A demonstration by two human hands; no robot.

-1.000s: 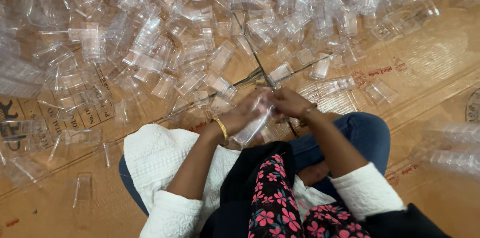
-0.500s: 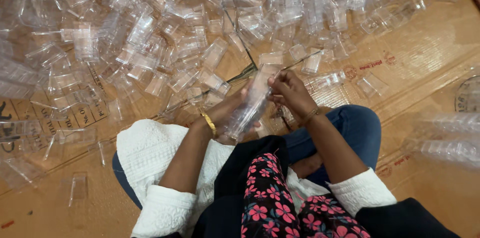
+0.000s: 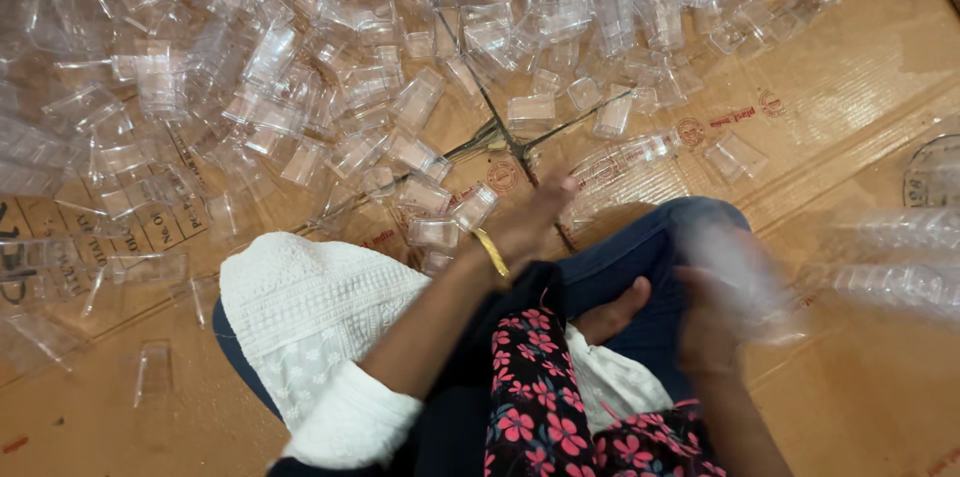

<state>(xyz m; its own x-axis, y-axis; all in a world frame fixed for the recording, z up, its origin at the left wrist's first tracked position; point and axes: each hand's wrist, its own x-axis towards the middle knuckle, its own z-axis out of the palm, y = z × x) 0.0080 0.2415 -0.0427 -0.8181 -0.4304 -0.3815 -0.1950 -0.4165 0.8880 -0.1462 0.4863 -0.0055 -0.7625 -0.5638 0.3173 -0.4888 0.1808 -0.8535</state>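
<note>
Clear plastic stack goes off to my right side

Half a second ago both my hands were together in front of me, holding a see-through stack of little plastic boxes. Now they have split up. My right hand (image 3: 715, 322) has swung out to the right, next to my knee in blue jeans (image 3: 640, 257), and it is closed around the stack (image 3: 745, 282). It is all blurry, so I cannot tell how many boxes are in it. More stacked rows (image 3: 890, 257) lie just beside it on the cardboard floor (image 3: 830, 107). My left hand (image 3: 530, 222), with the gold bangle (image 3: 491, 252), is stretched toward the big pile of loose boxes (image 3: 400, 67). Its fingers are blurry too, and I cannot tell if they are open or holding one. I think this stack is finished and I am going for new pieces.
</note>
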